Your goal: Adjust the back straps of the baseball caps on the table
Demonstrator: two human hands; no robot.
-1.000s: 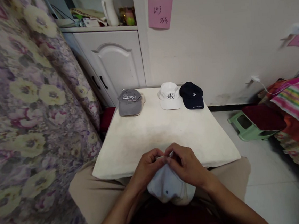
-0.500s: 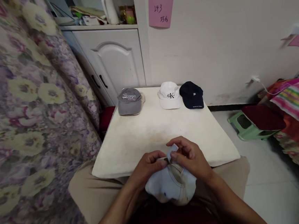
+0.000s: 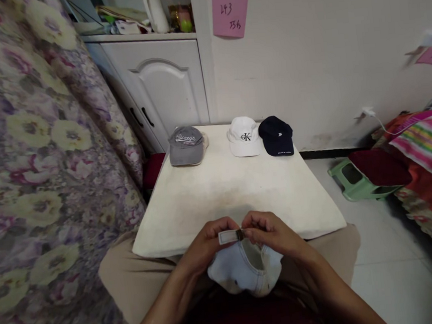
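A light blue cap (image 3: 231, 269) is held over my lap at the table's near edge, its back opening facing up toward me. My left hand (image 3: 215, 237) pinches the cap's back strap (image 3: 228, 237), which lies flat with its end pointing left. At the strap's middle sits a small dark buckle (image 3: 239, 234). My right hand (image 3: 263, 231) grips the strap just right of the buckle, fingertips close to those of the left. Part of the strap is hidden behind the fingers.
On the white table (image 3: 218, 192) stand a grey cap (image 3: 186, 147) at the far left, a white cap (image 3: 244, 138) and a navy cap (image 3: 276, 137) at the far right. A floral curtain (image 3: 52, 196) hangs at left; a green stool (image 3: 353, 177) stands at right.
The strap's end, earlier raised in the right fingers, now lies flat to the left under the left hand. My right hand has lowered slightly, and both hands are closer together.
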